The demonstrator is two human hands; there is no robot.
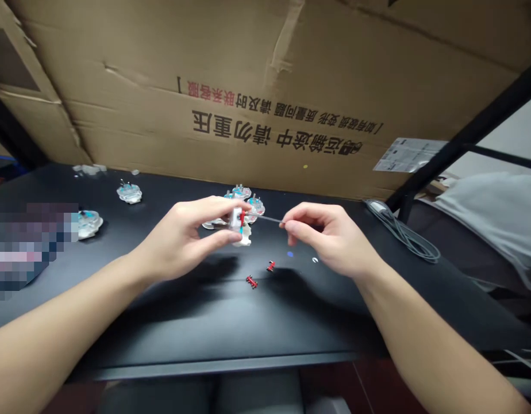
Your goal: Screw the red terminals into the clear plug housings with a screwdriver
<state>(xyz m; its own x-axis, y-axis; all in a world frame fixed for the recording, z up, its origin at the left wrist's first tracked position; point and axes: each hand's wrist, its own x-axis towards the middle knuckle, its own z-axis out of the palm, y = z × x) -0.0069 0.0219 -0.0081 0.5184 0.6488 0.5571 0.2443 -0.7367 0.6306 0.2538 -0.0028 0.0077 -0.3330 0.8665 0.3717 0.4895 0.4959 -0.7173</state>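
One head-worn camera looked forward and down, close over the matte black tabletop. It faced the creased brown cardboard sheet at the far edge; the left hand and right hand sat mid-frame, near the lens.

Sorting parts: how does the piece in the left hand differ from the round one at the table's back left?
The held piece is pinched in the left hand, off the table, and shows red; the round piece lies flat, untouched, no red visible. Both are pale plastic with blue.
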